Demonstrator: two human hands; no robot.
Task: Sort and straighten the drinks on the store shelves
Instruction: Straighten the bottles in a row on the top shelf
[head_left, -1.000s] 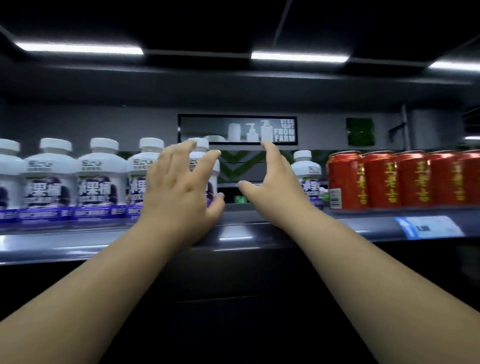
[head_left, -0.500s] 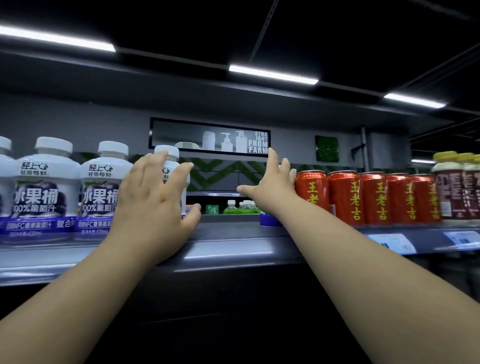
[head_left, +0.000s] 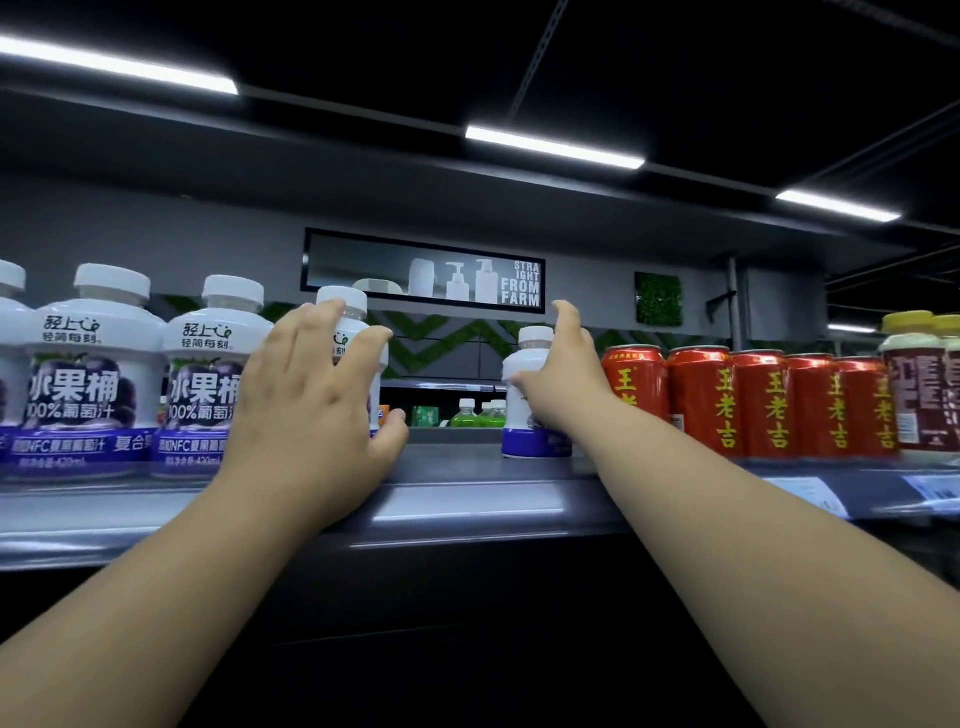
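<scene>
1. Shelf (head_left: 467, 501): the front lip runs across the view at chest height. Price tags (head_left: 810, 493) sit on the lip at the right.
2. Left hand (head_left: 311, 410): fingers are spread and curled over the front of the end bottle (head_left: 347, 312), with the thumb low beside its base. The hand covers most of the label, and the white cap shows above the fingertips.
3. Right hand (head_left: 563, 379): it is clamped on the lone bottle (head_left: 524, 400), thumb on the near face and fingers round the right side. The index finger stands above cap level.
4. The hands are well apart, with a bare stretch of shelf between them.
5. End bottle: upright at the right end of the white row (head_left: 93, 374) (purple base bands, white caps), just beside its neighbour.
6. Lone bottle: upright, right of the bare stretch and just beside the first of the cans (head_left: 753, 400). Contact with it cannot be told.
7. Cans: red, upright, packed side by side. Brown bottles (head_left: 914, 389) with yellow caps follow at the right edge.
8. Far field: green bottles (head_left: 467, 415) show through the gap on a distant shelf. A sign (head_left: 426, 278) hangs on the wall above.
</scene>
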